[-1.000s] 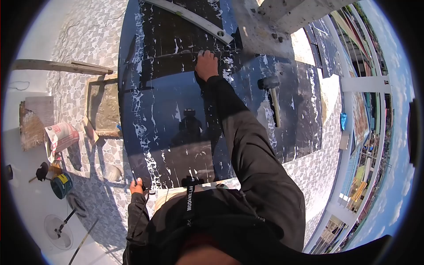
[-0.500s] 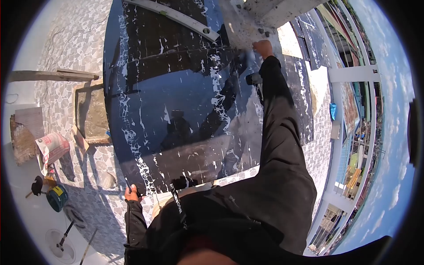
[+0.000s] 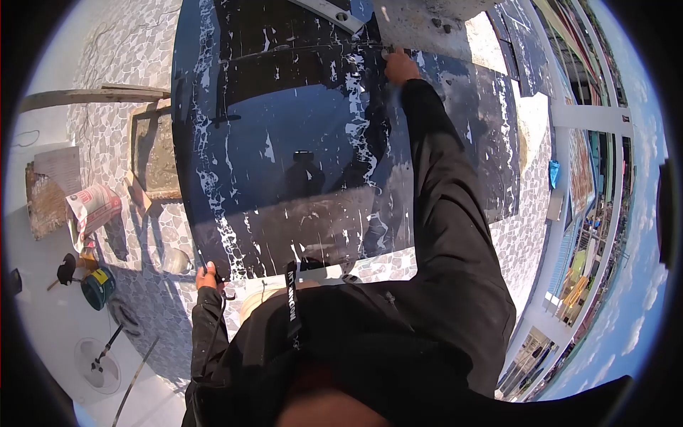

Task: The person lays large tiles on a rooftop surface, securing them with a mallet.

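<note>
A large glossy black panel (image 3: 284, 164) with white, flaking streaks lies in front of me. My left hand (image 3: 206, 276) is closed at its near left corner, with the fingers at the edge. My right arm reaches across the panel. At the far side, my right hand (image 3: 402, 65) is closed near a long straight seam, fingers pointing down at the surface. Whatever may be between those fingers is too small to make out. Just beyond that hand, a pale straight bar (image 3: 329, 14) with a round hole lies across the dark surface.
Stone-patterned flooring (image 3: 160, 238) surrounds the panel. On the left are a wooden-framed tray (image 3: 153, 156), a printed sack (image 3: 94, 206), a dark green bucket (image 3: 97, 288) and a standing fan (image 3: 97, 364). A white railing (image 3: 587, 116) runs along the right, with rooftops beyond.
My right hand has come back from the pale concrete patch to the seam, shifting left across the panel. My left hand stays at the corner. The whole view has tilted slightly.
</note>
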Available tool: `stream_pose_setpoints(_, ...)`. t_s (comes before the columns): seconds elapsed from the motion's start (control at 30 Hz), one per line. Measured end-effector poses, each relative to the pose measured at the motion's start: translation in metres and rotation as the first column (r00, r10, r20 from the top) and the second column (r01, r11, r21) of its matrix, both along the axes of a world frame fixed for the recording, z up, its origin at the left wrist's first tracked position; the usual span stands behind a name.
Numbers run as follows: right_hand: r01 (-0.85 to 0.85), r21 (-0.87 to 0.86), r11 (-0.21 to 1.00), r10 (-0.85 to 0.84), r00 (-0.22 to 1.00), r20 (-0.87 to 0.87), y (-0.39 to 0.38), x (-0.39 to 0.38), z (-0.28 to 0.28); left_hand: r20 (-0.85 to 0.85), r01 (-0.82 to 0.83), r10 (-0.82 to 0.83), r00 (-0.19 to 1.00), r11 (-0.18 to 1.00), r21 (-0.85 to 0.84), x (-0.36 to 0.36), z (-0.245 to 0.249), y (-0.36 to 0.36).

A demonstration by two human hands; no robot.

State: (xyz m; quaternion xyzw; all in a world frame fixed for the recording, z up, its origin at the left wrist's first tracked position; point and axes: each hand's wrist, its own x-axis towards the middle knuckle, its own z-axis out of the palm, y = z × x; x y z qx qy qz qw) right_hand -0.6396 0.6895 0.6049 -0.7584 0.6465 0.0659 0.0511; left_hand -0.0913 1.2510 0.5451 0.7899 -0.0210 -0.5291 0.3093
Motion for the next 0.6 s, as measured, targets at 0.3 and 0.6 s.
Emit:
stream_pose_setpoints(0.3, -0.084, -0.001, 0.996, 0.084, 0.996, -0.024, 0.132, -0.027, 0.003, 0.006, -0.035, 0.034, 0.999, 0.999, 0.011, 0.009, -0.016, -0.004)
stream_pose_setpoints(0.6, -0.04, 0.401, 0.915, -0.029, 0.986, 0.165, 0.344, -0.075, 0.038, 0.01, 0.05, -0.051, 0.999, 0.999, 0.011, 0.031, -0.039, -0.007)
